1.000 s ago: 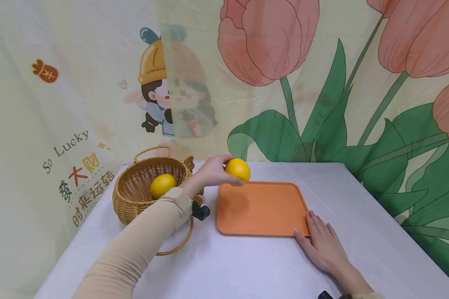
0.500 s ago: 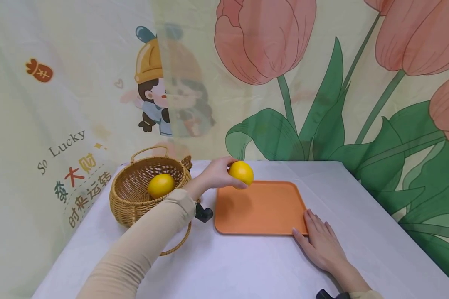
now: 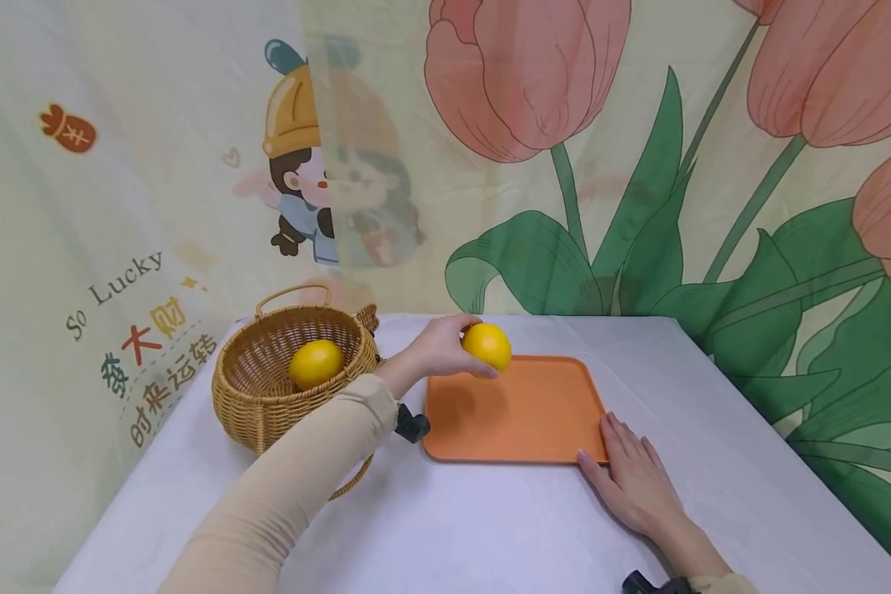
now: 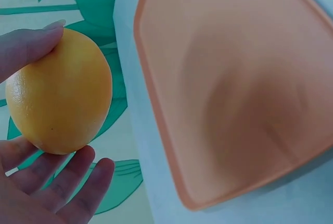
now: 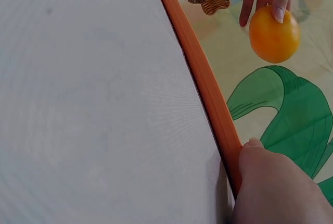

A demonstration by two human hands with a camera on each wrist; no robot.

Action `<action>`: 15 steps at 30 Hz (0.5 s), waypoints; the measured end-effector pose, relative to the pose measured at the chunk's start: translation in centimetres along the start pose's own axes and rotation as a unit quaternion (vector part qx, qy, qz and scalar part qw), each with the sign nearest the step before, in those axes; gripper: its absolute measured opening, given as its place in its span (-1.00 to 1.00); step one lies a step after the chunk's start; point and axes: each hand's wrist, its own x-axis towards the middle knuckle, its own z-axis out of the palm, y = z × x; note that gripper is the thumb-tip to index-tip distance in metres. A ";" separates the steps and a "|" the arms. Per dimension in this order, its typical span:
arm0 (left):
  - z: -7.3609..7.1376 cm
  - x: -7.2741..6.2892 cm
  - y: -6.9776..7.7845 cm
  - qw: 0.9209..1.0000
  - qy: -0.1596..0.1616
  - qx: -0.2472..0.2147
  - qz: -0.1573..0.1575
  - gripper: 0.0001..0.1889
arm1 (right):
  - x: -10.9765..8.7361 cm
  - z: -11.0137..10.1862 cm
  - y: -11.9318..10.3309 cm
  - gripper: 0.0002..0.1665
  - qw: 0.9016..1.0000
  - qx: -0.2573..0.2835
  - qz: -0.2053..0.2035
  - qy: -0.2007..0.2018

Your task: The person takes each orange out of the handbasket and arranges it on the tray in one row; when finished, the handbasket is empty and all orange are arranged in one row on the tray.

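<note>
Above the far left part of the orange tray [image 3: 535, 412], my left hand [image 3: 445, 348] holds a smooth, oval yellow fruit [image 3: 488, 346]. In the left wrist view the thumb lies over one end of this fruit [image 4: 62, 94] and fingertips touch the other. My right hand [image 3: 642, 483] lies by the tray's near right corner, fingers extended along its right edge and thumb at its front edge. A second yellow fruit [image 3: 316, 364] lies inside the wicker basket [image 3: 239, 412] on the left. The left forearm hides part of the basket's near side.
A white cloth [image 3: 505, 528] covers the table. The basket has an upright handle [image 3: 293, 289] at the back and a wicker loop [image 3: 355, 480] low at the front. Behind the table hangs a curtain printed with tulips [image 3: 535, 74].
My left hand has carried the yellow fruit a little to the right, farther over the tray. The right hand has stayed at the tray's corner. The head view has shifted slightly.
</note>
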 end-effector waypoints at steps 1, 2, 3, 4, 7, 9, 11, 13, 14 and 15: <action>0.1 0.0 0.0 1.000 0.001 -0.001 0.001 -0.04 | 0.0 0.0 0.0 0.08 1.000 0.000 -0.001 0.001; 0.3 0.1 0.0 1.000 0.001 -0.001 0.002 -0.05 | 0.0 0.0 0.0 0.08 1.000 -0.001 -0.002 0.002; 0.4 0.2 -0.1 1.000 0.002 -0.002 0.004 -0.05 | 0.0 0.0 0.0 0.08 1.000 -0.001 -0.003 0.003; 0.6 0.2 -0.1 1.000 0.003 -0.002 0.006 -0.05 | 0.1 0.0 0.0 0.08 1.000 -0.002 -0.003 0.004; 1.0 0.5 0.0 1.000 0.003 -0.005 0.015 -0.07 | 0.0 0.0 0.0 0.08 1.000 -0.002 -0.001 0.004; 1.4 0.6 0.0 1.000 0.003 -0.006 0.019 -0.08 | 0.0 0.0 -0.1 0.08 1.000 -0.003 0.002 0.002; 1.7 0.7 0.1 1.000 0.002 -0.009 0.020 -0.10 | 0.0 0.0 -0.1 0.09 1.000 -0.004 0.005 -0.001; 2.1 0.9 0.2 1.000 0.002 -0.009 0.021 -0.11 | 0.0 0.1 -0.1 0.09 1.000 -0.005 0.007 -0.002; 2.3 1.0 0.2 1.000 0.001 -0.008 0.021 -0.12 | 0.0 0.1 -0.1 0.10 1.000 -0.006 0.007 -0.001; 2.5 1.1 0.3 1.000 0.000 -0.007 0.022 -0.12 | 0.0 0.1 -0.1 0.10 1.000 -0.007 0.008 -0.001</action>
